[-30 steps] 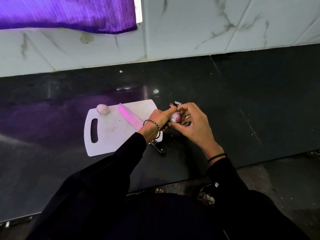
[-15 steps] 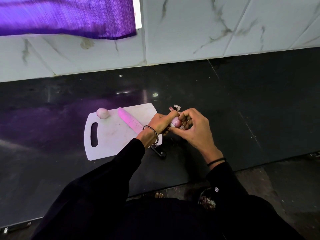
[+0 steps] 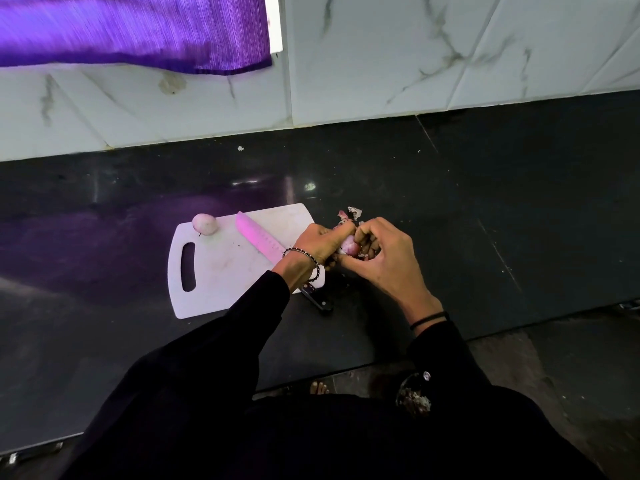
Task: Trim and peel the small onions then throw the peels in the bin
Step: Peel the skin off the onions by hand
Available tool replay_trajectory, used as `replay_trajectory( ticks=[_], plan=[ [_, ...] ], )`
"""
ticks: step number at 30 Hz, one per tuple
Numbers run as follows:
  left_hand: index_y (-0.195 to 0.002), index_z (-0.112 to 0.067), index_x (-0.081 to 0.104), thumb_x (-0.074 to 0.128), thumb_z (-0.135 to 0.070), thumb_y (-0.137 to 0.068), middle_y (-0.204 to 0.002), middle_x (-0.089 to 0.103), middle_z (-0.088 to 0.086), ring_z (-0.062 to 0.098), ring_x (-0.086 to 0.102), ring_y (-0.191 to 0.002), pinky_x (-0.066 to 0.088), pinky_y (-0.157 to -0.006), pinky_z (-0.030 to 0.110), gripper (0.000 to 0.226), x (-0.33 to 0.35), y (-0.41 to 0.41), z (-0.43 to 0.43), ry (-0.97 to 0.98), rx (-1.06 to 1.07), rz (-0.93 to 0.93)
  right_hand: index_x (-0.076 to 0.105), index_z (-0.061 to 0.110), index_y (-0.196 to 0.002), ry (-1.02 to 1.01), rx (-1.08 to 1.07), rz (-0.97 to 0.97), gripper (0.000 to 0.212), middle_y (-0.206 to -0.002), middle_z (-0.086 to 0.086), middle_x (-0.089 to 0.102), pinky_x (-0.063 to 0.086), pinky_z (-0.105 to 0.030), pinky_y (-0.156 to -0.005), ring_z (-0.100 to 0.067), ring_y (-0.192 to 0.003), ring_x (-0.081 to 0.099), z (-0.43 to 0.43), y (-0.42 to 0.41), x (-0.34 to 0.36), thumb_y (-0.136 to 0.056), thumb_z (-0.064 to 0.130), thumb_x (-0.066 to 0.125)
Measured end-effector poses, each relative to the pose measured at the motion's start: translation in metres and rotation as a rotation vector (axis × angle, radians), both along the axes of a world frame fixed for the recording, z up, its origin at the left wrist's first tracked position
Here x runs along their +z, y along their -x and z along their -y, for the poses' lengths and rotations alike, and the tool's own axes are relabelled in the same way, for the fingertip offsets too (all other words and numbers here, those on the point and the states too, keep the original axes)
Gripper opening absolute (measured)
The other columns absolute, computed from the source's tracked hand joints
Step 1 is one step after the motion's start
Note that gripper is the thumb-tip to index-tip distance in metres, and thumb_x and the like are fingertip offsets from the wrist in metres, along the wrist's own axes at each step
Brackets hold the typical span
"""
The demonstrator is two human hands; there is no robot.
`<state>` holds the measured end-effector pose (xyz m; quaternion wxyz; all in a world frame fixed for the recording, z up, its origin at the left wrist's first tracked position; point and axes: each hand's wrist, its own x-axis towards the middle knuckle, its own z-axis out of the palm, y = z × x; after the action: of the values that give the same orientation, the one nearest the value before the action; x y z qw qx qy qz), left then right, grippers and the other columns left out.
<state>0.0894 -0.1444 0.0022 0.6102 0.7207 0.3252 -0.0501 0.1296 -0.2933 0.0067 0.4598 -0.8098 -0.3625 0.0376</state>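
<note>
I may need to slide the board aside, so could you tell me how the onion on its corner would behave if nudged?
The onion looks round and sits loose at the board edge, so it would probably roll off. Its pale, smooth surface suggests it may be slippery.

Probably a home kitchen: dark counter point(image 3: 485, 202), marble-tiled wall point(image 3: 381, 64), cutting board point(image 3: 221, 271).

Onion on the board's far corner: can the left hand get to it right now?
Probably yes. The far onion sits uncovered on the board, only the knife lying flat between. The left hand would first have to release the held onion.
</note>
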Motion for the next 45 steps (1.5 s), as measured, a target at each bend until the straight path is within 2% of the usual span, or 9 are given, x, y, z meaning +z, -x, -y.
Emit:
replay_trajectory(
  ticks=[4,9,20,27,32,36,39,42,45],
  plan=[
    [-0.049,-0.012,0.053,0.065,-0.046,-0.08,-0.043,0.051,0.003,0.015,0.046,-0.038,0.039,-0.046,0.02,0.048,-0.002,0.0,-0.001,-0.015,-0.007,-0.021,0.061,0.008,-0.081,-0.001,0.011,-0.008,0.03,-0.086,-0.002,0.061,0.048,-0.017,-0.06,-0.014,-0.069,0.056,-0.001,0.0,-0.003,-0.07,0.014,0.089],
    [-0.054,-0.01,0.057,0.065,-0.05,-0.08,-0.046,0.053,0.004,0.015,0.047,-0.039,0.04,-0.046,0.02,0.048,-0.003,-0.002,0.0,-0.007,-0.004,-0.035,0.06,0.007,-0.078,-0.003,0.005,-0.01,0.028,-0.083,-0.001,0.061,0.045,-0.014,-0.059,-0.007,-0.066,0.054,0.0,0.001,-0.005,-0.073,0.011,0.087],
    [-0.051,-0.011,0.056,0.065,-0.053,-0.081,-0.042,0.052,0.002,0.014,0.046,-0.038,0.039,-0.045,0.02,0.052,-0.001,-0.004,0.002,0.027,0.008,-0.065,0.06,0.008,-0.079,0.012,0.014,0.01,0.028,-0.084,-0.002,0.059,0.047,-0.015,-0.059,-0.013,-0.069,0.055,0.003,-0.002,-0.007,-0.075,0.013,0.087],
    [-0.05,-0.011,0.054,0.064,-0.047,-0.082,-0.042,0.052,0.003,0.014,0.046,-0.038,0.039,-0.043,0.018,0.049,0.003,-0.004,0.003,0.033,0.041,-0.055,0.061,0.01,-0.08,0.029,0.002,0.035,0.031,-0.085,0.001,0.059,0.05,-0.017,-0.06,-0.011,-0.071,0.058,0.002,-0.005,-0.006,-0.074,0.019,0.09],
    [-0.066,-0.01,0.07,0.066,-0.043,-0.086,-0.054,0.061,0.003,0.015,0.054,-0.049,0.047,-0.048,0.022,0.039,-0.001,-0.002,0.001,0.115,0.106,0.051,0.069,0.016,-0.088,0.003,-0.055,-0.089,0.038,-0.092,0.005,0.067,0.057,-0.019,-0.068,-0.008,-0.08,0.068,0.005,-0.009,0.0,-0.073,0.043,0.09],
    [-0.09,0.002,0.074,0.064,-0.043,-0.09,-0.063,0.066,0.008,0.016,0.058,-0.055,0.051,-0.054,0.024,0.046,-0.005,0.002,0.0,0.201,0.105,0.141,0.072,0.018,-0.092,0.012,-0.079,-0.224,0.024,-0.092,0.007,0.073,0.06,-0.024,-0.074,-0.005,-0.085,0.071,0.008,-0.01,0.008,-0.083,0.036,0.083],
    [-0.096,0.0,0.075,0.063,-0.04,-0.092,-0.066,0.068,0.009,0.015,0.061,-0.055,0.053,-0.056,0.022,0.042,-0.007,0.005,0.001,0.206,0.111,0.201,0.074,0.019,-0.098,0.004,-0.091,-0.355,0.021,-0.091,0.006,0.077,0.063,-0.03,-0.075,-0.005,-0.086,0.074,0.011,-0.009,0.011,-0.085,0.033,0.082],
    [-0.096,0.0,0.075,0.062,-0.035,-0.094,-0.07,0.07,0.011,0.016,0.063,-0.059,0.055,-0.059,0.023,0.038,-0.008,0.008,0.003,0.213,0.124,0.257,0.077,0.02,-0.1,-0.011,-0.118,-0.463,0.018,-0.088,0.004,0.078,0.063,-0.038,-0.072,-0.02,-0.078,0.075,0.012,-0.008,0.014,-0.086,0.029,0.081],
    [-0.094,-0.006,0.077,0.063,-0.033,-0.094,-0.076,0.073,0.011,0.018,0.068,-0.066,0.057,-0.062,0.025,0.031,-0.01,0.009,0.007,0.209,0.131,0.312,0.077,0.023,-0.093,-0.024,-0.185,-0.52,0.013,-0.082,0.001,0.077,0.062,-0.042,-0.065,-0.033,-0.072,0.073,0.01,-0.006,0.016,-0.083,0.03,0.083]
  ],
)
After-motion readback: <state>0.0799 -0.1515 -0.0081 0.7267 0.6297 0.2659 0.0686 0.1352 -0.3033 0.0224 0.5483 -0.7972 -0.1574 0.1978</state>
